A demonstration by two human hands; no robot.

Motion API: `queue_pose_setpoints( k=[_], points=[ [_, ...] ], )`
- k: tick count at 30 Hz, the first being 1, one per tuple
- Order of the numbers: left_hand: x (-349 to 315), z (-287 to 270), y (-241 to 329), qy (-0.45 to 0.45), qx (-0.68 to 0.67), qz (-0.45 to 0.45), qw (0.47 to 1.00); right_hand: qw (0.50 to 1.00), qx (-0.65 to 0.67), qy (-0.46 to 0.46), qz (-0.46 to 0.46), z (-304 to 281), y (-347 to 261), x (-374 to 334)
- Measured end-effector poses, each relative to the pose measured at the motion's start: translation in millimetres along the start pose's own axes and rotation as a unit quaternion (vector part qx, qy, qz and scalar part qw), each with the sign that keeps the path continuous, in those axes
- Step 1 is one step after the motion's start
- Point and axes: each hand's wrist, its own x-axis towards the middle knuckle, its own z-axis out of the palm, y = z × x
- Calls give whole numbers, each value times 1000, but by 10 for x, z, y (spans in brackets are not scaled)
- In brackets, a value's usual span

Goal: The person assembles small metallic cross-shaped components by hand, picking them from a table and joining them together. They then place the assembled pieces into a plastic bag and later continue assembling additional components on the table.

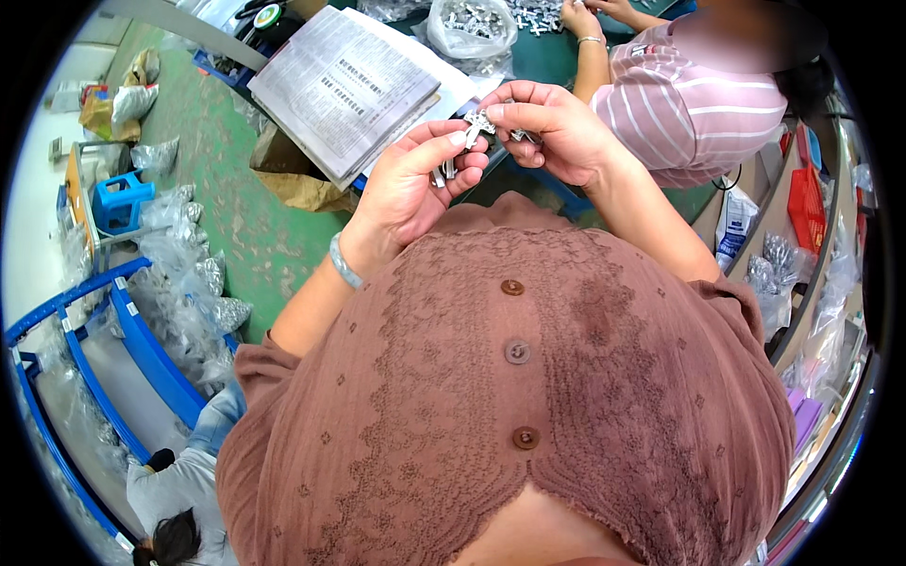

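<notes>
My left hand is closed on small silver metal pieces, some of them poking out between the curled fingers. Thumb and forefinger pinch a cross-shaped silver metal piece in front of my chest. My right hand meets it there, its thumb and forefinger on the same piece. More silver metal shows under the right fingers, partly hidden by them. Just beyond my hands lies a stack of printed newspaper sheets at the table's edge. A clear plastic bag of similar silver pieces stands behind it.
Loose silver pieces are spread on the green table, where a co-worker in a striped shirt handles some. A brown paper bag stands below the newspapers. Blue shelving, filled plastic bags and another person are at left; a red bin is at right.
</notes>
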Motion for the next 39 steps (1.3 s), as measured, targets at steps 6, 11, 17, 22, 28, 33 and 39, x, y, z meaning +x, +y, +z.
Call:
queue_pose_setpoints(
  k=[6,11,17,22,28,33,39],
  points=[
    [8,-41,-25,0,-59,13,998,1000,11,1,3,-19,37,-40],
    [-3,-31,-36,-2,-58,22,998,1000,1,-7,-6,16,44,-71],
    [-14,-27,-54,-6,-44,26,999,1000,9,1,-13,28,80,-102],
    [-33,-3,-71,-2,-33,24,999,1000,12,5,-20,47,87,-128],
    [-45,20,-85,-3,-35,22,999,1000,8,9,-29,42,101,-148],
    [-64,70,-92,6,-26,23,999,999,8,18,-34,47,102,-187],
    [-75,88,-54,-46,-57,10,997,999,-4,24,-40,-30,69,-224]
  ],
)
